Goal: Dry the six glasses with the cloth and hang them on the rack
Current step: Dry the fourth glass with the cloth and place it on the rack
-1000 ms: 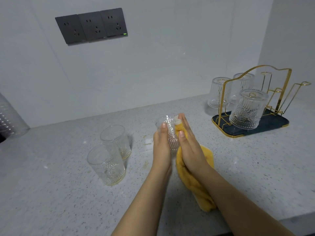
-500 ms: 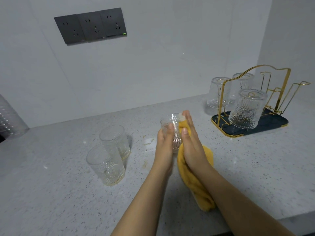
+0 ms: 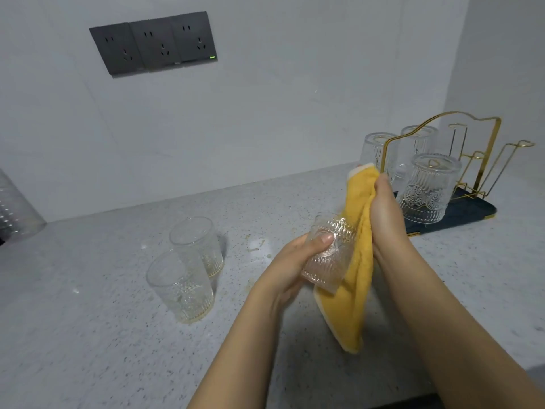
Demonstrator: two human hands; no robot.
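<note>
My left hand [image 3: 298,262] grips a ribbed clear glass [image 3: 331,252] above the counter, tilted, thumb across its side. Pressed against that glass hangs a yellow cloth [image 3: 352,293], and my right hand [image 3: 385,214] grips its upper part. Two more clear glasses stand upright on the counter to the left, a far one [image 3: 197,246] and a near one [image 3: 181,286]. At the right, a gold wire rack [image 3: 442,149] on a dark tray [image 3: 472,215] carries three glasses upside down, the nearest [image 3: 427,187] in front. Several of its pegs stand bare on the right side.
The speckled grey countertop [image 3: 88,335] ends at a front edge lower right. A white wall with a dark socket panel [image 3: 153,42] backs it. A clear dimpled object [image 3: 14,202] sits at the far left edge. Small crumbs lie near the counter's middle.
My right hand has lifted with the cloth, which now hangs from it. The glass in my left hand has tilted and dropped a little lower.
</note>
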